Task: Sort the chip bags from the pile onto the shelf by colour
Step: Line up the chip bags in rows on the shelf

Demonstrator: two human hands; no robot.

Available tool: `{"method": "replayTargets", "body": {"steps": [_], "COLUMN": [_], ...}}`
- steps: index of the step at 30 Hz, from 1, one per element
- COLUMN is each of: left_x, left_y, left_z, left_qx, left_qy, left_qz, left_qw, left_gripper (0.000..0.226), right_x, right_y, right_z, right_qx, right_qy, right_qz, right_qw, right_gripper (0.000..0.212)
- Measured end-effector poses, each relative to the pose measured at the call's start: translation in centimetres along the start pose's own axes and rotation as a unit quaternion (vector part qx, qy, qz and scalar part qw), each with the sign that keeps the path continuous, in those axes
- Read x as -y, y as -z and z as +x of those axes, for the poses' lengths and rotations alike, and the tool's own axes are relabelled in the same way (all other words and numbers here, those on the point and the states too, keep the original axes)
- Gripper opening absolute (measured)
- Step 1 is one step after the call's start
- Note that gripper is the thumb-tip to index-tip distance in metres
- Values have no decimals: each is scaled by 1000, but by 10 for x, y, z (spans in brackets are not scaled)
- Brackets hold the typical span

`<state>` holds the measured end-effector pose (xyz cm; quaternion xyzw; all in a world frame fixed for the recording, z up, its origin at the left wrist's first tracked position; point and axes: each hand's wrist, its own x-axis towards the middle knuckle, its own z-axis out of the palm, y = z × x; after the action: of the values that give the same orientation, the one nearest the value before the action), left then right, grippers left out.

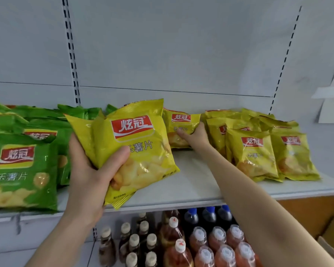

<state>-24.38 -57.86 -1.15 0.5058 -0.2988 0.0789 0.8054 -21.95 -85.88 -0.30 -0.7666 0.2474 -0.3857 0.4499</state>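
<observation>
White shelf (pixel 191 182), green chip bags (pixel 21 170) left, yellow chip bags (pixel 262 151) right, lying flat.

You're holding a small stack of glossy yellow foil chip bags (pixel 135 151) in your left hand (pixel 89 170), tilted, red logo facing you, hanging over the front edge of the white metal shelf (pixel 191 187). A single yellow bag (pixel 181 128) is leaning at the back of the shelf, with your right hand (pixel 197 137) gripping its lower edge. More overlapping yellow bags (pixel 258 153) are lying to the right, and green foil bags (pixel 21 170) are sitting stacked on the left.
</observation>
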Motion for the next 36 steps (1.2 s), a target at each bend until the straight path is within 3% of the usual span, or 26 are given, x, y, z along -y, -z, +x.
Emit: {"method": "replayTargets", "body": {"steps": [3,9,17,20,25,27,29,32,36], "left_x": [3,9,11,12,13,13,14,15,18], "left_y": [-2,-14,-22,-21,-20,-20,-19,-16,-15], "left_z": [4,5,2,0,-2,-1,-1,0,2], "left_qx": [3,-14,-6,-7,-13,-8,-8,-23,-25], "left_qy": [-2,1,-3,-4,3,2,1,-5,-7], "left_qz": [15,6,1,1,1,2,4,9,4], "left_qw": [1000,1000,1000,1000,1000,1000,1000,1000,1000], "left_gripper": [59,66,65,63,68,72,78,77,76], "right_x": [-8,-25,-18,-5,23,28,22,6,1], "right_y": [-12,-10,1,10,12,1,-15,-34,-35], "right_z": [11,16,8,-8,-34,-30,-16,7,17], "right_qx": [8,50,58,45,31,52,95,156,162], "right_qy": [5,-25,-37,-20,133,230,305,335,345], "right_qz": [-32,-118,-167,-243,-404,-425,-486,-585,-622], "right_qw": [999,992,984,969,905,874,813,722,684], "right_gripper": [68,86,73,65,37,38,51,62,45]}}
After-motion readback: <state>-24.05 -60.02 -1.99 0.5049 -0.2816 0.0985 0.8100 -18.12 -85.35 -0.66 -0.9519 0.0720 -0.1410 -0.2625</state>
